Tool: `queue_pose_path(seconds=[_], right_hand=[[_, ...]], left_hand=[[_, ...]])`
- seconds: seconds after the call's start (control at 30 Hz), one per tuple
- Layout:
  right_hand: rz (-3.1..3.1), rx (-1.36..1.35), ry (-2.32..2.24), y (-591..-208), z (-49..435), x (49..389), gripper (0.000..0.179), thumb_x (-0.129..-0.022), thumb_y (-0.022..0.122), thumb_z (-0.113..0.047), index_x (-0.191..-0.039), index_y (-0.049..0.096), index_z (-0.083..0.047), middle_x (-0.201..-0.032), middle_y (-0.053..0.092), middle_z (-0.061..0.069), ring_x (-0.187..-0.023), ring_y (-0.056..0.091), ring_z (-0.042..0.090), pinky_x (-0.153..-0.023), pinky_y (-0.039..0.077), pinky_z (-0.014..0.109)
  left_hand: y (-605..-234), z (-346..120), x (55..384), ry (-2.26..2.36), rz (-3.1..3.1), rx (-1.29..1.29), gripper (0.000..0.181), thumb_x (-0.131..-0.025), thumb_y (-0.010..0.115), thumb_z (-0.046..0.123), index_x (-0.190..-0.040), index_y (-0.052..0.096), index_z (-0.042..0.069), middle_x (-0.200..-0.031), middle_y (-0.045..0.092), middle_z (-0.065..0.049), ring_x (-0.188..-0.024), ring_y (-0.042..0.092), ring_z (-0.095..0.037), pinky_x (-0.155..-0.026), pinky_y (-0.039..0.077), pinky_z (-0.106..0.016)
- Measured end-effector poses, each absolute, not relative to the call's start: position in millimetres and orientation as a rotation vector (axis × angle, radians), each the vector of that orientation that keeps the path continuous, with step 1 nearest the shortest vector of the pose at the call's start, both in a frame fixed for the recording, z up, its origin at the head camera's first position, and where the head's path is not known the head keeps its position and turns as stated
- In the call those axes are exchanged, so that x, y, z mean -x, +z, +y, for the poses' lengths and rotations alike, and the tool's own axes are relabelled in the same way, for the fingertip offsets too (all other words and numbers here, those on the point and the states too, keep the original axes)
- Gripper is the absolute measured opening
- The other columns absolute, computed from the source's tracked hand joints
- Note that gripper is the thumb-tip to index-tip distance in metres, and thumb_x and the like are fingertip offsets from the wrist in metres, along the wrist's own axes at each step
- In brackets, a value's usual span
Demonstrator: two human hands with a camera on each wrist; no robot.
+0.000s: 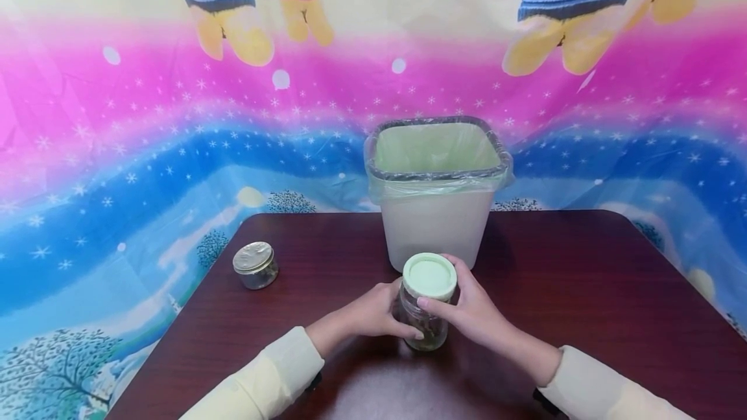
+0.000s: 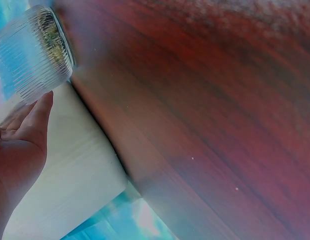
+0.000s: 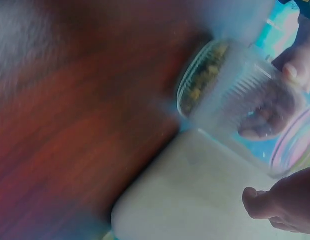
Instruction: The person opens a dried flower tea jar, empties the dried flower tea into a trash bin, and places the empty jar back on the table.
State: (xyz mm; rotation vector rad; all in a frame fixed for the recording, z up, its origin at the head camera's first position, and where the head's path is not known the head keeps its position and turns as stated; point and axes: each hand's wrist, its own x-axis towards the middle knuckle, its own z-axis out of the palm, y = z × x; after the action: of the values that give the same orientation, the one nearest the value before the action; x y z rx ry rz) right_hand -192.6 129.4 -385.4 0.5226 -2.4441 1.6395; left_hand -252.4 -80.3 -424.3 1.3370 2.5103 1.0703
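A clear ribbed glass jar (image 1: 430, 336) with a pale green lid (image 1: 430, 275) stands near the middle of the table. Brownish-yellow bits (image 3: 205, 77) lie at its bottom. My left hand (image 1: 382, 313) grips the jar's body, thumb at the front and fingers around the far side. My right hand (image 1: 475, 306) holds the lid at its rim, with the thumb at the near edge and fingers behind. Through the glass in the right wrist view, fingers of the left hand (image 3: 270, 112) show. In the left wrist view the jar (image 2: 32, 55) is partly cut off.
A light bin (image 1: 438, 219) with a clear liner and dark rim stands just behind the jar. A small round container (image 1: 255, 266) with a silvery lid sits at the left of the dark red-brown table (image 1: 554, 290). A printed cloth (image 1: 327, 96) hangs behind.
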Motion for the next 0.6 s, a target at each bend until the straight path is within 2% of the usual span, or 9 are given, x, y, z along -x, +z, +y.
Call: queue_pose_path(seconds=[0.2, 0.43, 0.6], right_hand=[[-2.43, -0.488, 1.593, -379.1, 139.4, 197.2, 0.073, -0.081, 0.08, -0.02, -0.139, 0.038, -0.002, -0.128, 0.055, 0.014, -0.116, 0.052, 0.025, -0.096, 0.04, 0.048], [-2.462, -0.422, 1.541, -375.2, 153.0, 199.8, 0.074, -0.082, 0.079, -0.02, -0.139, 0.037, -0.001, -0.13, 0.052, 0.015, -0.115, 0.05, 0.024, -0.092, 0.042, 0.039], [-2.49, -0.38, 1.513, -374.5, 163.6, 203.0, 0.076, -0.083, 0.078, -0.023, -0.141, 0.034, 0.0, -0.132, 0.05, 0.018, -0.116, 0.05, 0.027, -0.092, 0.041, 0.04]], left_hand=[[-422.9, -79.8, 252.0, 1.027, 2.544, -1.327, 0.077, -0.074, 0.086, 0.034, -0.134, 0.045, 0.009, -0.117, 0.065, 0.001, -0.106, 0.058, -0.003, -0.089, 0.046, -0.019], [-421.8, -79.3, 251.4, 1.047, 2.515, -1.329, 0.076, -0.075, 0.085, 0.032, -0.134, 0.044, 0.009, -0.117, 0.066, -0.003, -0.107, 0.06, -0.008, -0.088, 0.046, -0.019], [-423.1, -79.2, 251.6, 1.077, 2.498, -1.33, 0.076, -0.075, 0.086, 0.029, -0.134, 0.045, 0.007, -0.117, 0.065, -0.003, -0.108, 0.06, -0.009, -0.087, 0.047, -0.018]])
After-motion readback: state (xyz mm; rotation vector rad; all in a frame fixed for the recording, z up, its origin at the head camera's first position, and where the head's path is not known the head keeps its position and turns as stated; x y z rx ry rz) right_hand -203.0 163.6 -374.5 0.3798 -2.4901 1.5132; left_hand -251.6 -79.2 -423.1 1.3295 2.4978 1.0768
